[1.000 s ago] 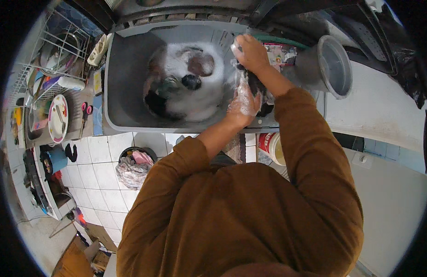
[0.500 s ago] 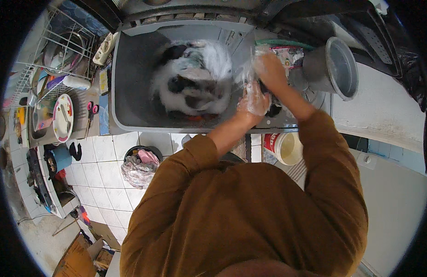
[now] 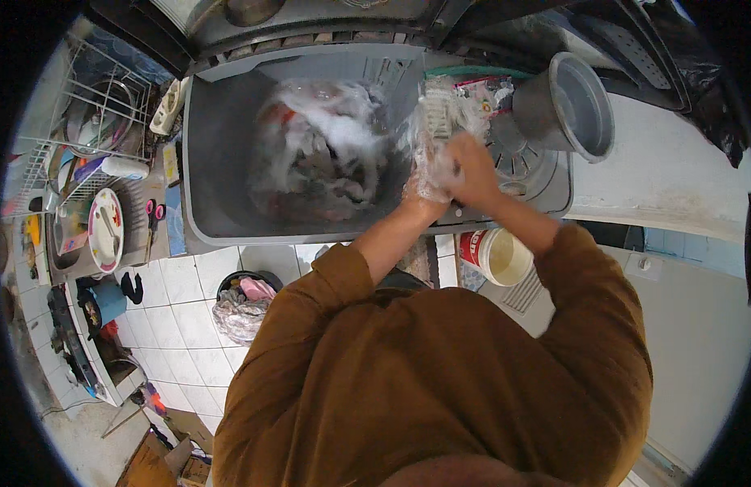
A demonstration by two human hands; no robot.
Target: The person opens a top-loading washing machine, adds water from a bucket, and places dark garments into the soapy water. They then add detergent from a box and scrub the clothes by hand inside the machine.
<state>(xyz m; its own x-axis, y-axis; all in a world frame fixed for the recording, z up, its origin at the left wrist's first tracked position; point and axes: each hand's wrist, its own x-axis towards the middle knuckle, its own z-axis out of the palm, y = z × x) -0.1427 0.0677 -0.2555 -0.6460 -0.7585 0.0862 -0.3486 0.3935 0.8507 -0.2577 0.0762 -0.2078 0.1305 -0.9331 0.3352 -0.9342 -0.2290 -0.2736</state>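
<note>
My left hand (image 3: 426, 188), wet and coated in suds, is at the right rim of a grey washing machine tub (image 3: 229, 230). Foam hides its fingers. My right hand (image 3: 473, 173) presses against it with curled fingers, slightly blurred; whatever is in its grip I cannot make out. Just beyond the hands, a pale ridged object (image 3: 438, 112) lies under suds. Inside the tub, dark and grey clothes (image 3: 331, 166) swirl in water beneath white foam (image 3: 343, 122).
A grey bucket (image 3: 546, 105) leans over the round spinner opening (image 3: 512, 161) at right. Below is a white and red pail (image 3: 505, 258). A basin of laundry (image 3: 247, 304) stands on the tiled floor. At left are a plate (image 3: 107, 230), scissors (image 3: 152, 215) and a wire rack (image 3: 107, 114).
My right hand has come nearer, down onto my left hand, uncovering the pale ridged object. The clothes and foam have turned in the tub. The whole view has shifted slightly.
</note>
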